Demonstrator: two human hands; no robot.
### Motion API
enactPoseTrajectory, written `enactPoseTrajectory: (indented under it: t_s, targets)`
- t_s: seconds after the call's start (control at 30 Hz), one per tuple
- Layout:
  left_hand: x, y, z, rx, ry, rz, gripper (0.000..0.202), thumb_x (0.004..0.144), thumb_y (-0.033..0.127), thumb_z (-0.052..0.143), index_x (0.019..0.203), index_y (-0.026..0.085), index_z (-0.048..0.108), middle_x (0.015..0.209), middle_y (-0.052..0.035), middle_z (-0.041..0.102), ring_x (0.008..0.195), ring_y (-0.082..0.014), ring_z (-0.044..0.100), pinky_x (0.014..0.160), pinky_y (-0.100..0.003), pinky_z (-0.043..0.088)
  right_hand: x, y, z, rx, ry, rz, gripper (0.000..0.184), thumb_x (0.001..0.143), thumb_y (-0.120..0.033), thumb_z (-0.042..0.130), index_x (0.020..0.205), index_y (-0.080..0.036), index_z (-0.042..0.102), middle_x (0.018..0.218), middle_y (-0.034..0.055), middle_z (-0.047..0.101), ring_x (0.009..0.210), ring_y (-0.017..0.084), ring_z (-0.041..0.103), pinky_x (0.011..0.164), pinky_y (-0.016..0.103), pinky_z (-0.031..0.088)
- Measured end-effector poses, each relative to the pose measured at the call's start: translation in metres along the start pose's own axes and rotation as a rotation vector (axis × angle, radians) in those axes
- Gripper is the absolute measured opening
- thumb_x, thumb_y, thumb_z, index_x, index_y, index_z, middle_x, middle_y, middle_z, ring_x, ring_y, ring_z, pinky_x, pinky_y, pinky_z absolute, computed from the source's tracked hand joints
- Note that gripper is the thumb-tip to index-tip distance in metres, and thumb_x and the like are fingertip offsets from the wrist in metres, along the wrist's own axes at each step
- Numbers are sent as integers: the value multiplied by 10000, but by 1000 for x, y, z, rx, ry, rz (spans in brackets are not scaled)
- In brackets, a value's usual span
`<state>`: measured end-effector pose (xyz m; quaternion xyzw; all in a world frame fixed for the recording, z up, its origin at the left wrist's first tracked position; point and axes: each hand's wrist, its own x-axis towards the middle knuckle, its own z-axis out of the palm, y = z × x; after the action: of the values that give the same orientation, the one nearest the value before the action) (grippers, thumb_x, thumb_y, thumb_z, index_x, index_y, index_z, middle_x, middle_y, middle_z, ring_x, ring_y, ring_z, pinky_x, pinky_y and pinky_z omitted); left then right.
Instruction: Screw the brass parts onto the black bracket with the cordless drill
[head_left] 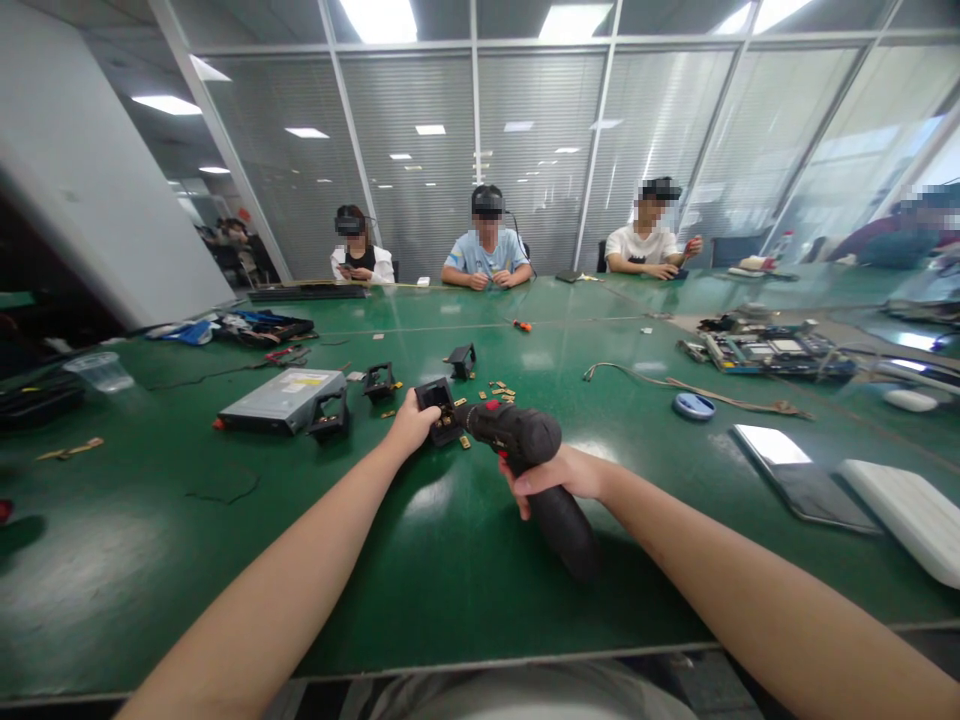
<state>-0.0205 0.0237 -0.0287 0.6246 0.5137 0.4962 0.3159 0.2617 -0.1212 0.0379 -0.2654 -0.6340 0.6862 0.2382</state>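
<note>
My left hand [412, 424] grips a black plastic housing [442, 425] by its left side, thumb over the rim, tilted so its inside faces me. Small brass-coloured pieces show inside it. My right hand [551, 475] is wrapped round the handle of a black and red cordless drill [517, 432]. The drill's nose points left, at the housing's right side; whether its tip touches anything inside is hidden. Several small brass pieces [501, 390] lie scattered just beyond the drill. Similar black housings stand near my left hand: one [463, 360] behind, one [380, 381] to the left, another [328, 415] nearer.
A silver drive-like metal box [289, 400] lies left of the housings. At right are a blue round lid [694, 405], a tablet-like slab [802, 478], a white case [907, 515] and a circuit board assembly [772, 350]. An orange-handled tool [523, 326] lies ahead. Several people sit across the green table [420, 590].
</note>
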Motion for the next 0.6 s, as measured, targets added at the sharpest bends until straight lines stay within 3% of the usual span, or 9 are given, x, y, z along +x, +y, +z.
enactPoseTrajectory:
  t_s: [0.3, 0.6]
  targets:
    - [-15, 23, 1, 90, 58, 22, 464, 645, 266, 645, 1069, 221, 460, 931, -25, 584, 895, -244, 588, 899, -416, 461, 0, 1, -2, -9, -34, -10, 314, 686, -303, 765, 887, -160, 570, 640, 4, 677, 557, 183, 666, 625, 314, 527]
    - [-4, 12, -2, 8, -18, -7, 350, 661, 270, 627, 988, 214, 518, 874, -12, 582, 846, -231, 576, 872, -404, 468, 4, 6, -4, 34, -26, -31, 342, 648, -299, 808, 863, -149, 588, 691, 0, 666, 538, 168, 659, 586, 297, 529]
